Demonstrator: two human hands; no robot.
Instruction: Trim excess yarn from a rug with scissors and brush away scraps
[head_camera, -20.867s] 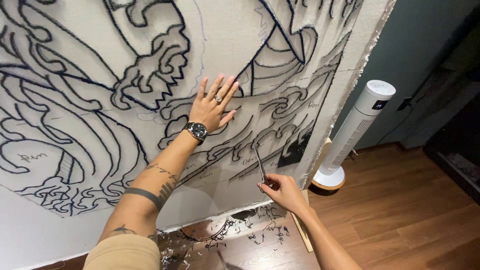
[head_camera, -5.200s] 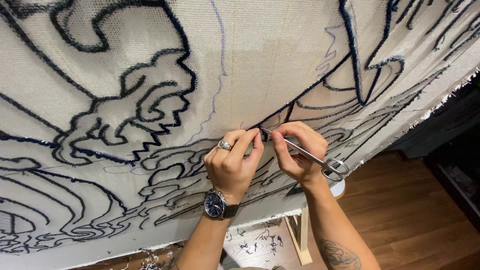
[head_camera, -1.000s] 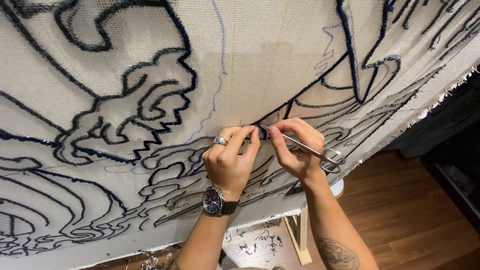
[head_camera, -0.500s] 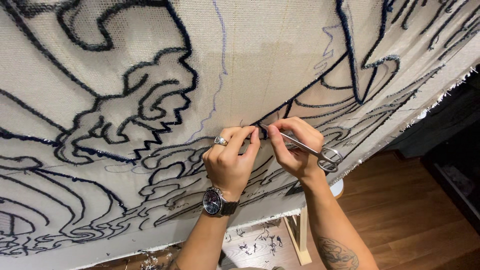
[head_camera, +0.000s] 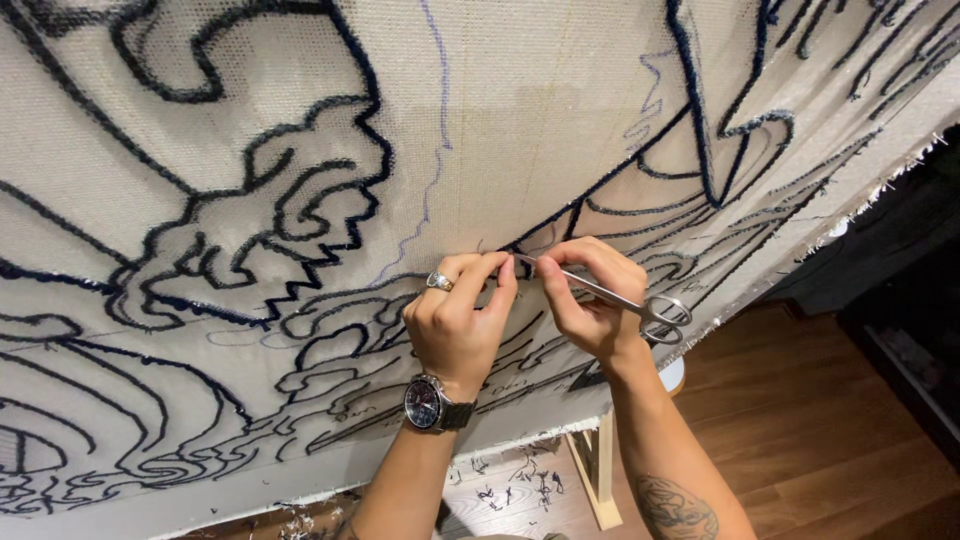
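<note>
Nothing much has moved — my left hand (head_camera: 455, 325) pinches the cloth (head_camera: 500, 130), my right hand (head_camera: 590, 300) grips small scissors (head_camera: 640, 303). Snip slowly, close to the yarn.

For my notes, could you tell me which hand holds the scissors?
The right hand holds the silver scissors; the left hand, with ring and wristwatch, only pinches the cloth.

One tufting cloth (head_camera: 300, 120), one scissors (head_camera: 620, 297), one wristwatch (head_camera: 425, 403), one ring (head_camera: 436, 282)
</note>
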